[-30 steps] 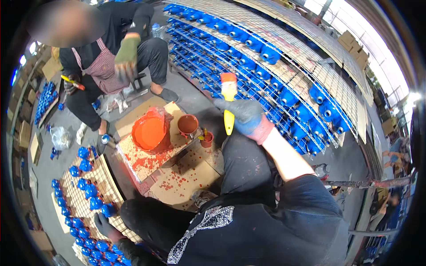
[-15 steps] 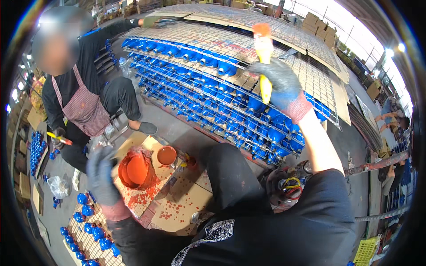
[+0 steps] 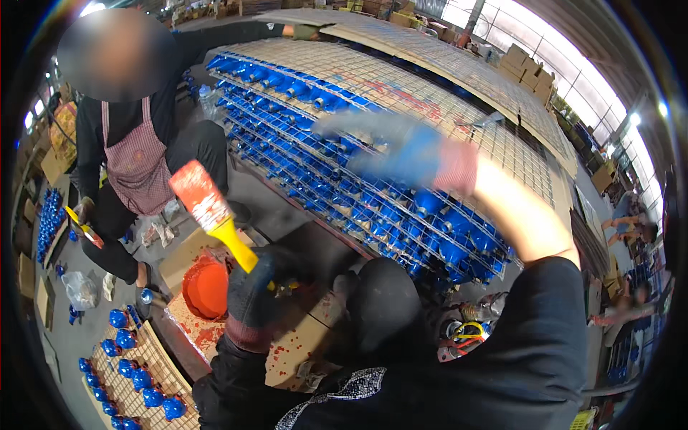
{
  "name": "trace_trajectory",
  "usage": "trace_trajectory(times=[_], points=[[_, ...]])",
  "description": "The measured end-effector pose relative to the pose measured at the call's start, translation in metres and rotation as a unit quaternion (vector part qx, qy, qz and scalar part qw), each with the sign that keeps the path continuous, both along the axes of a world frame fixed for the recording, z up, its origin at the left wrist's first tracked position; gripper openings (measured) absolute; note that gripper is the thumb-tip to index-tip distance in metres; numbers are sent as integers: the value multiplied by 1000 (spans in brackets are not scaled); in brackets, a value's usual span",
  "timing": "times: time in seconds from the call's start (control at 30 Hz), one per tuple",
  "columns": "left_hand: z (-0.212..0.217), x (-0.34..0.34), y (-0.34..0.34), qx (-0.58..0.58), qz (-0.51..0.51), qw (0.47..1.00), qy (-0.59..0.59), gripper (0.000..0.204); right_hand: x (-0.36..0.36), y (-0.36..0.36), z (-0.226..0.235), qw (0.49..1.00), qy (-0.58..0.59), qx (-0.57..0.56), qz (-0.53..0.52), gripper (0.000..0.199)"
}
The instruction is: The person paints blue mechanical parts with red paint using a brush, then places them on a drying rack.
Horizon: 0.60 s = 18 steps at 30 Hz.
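My left hand (image 3: pixel 251 295), in a dark glove, is closed around the yellow handle of a paintbrush (image 3: pixel 212 212). Its broad bristles are smeared red and point up and to the left. Below the brush, a tub of red paint (image 3: pixel 206 288) stands on paint-spattered cardboard (image 3: pixel 287 352), partly hidden by my left hand. My right hand (image 3: pixel 401 148), in a grey and blue glove, is blurred by motion. Its fingers look stretched out to the left, with nothing visible in them, in front of racks of blue-painted metal parts (image 3: pixel 308 136).
A co-worker in a checked apron (image 3: pixel 140 161) sits at the left, holding another brush (image 3: pixel 84 228). Blue parts (image 3: pixel 142 377) stand on a wire mesh at lower left. Stacked mesh racks (image 3: pixel 459 86) stretch across the far side. A clear plastic bag (image 3: pixel 82 289) lies on the floor.
The paintbrush has passed from my right hand to my left. My left hand has moved right, closing on the handle; my right hand has come down and left, letting go of the brush.
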<state>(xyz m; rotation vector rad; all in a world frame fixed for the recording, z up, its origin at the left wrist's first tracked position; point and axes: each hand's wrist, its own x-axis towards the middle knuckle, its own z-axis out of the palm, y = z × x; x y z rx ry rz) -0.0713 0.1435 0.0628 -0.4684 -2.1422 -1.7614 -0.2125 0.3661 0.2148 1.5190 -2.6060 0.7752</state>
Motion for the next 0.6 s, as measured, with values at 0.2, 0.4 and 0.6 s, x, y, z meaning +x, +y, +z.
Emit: trace_trajectory(times=[0.2,0.4,0.6], points=[[-110,-18,-42,211,66,954,-201,30,-199,185,-22,911,45,150,-382,58],[-172,-15,-44,227,37,940,-252,27,-290,227,-48,821,120,260,-494,65],[-188,-24,-38,231,35,930,-285,21,-392,282,-42,737,109,349,-568,59]])
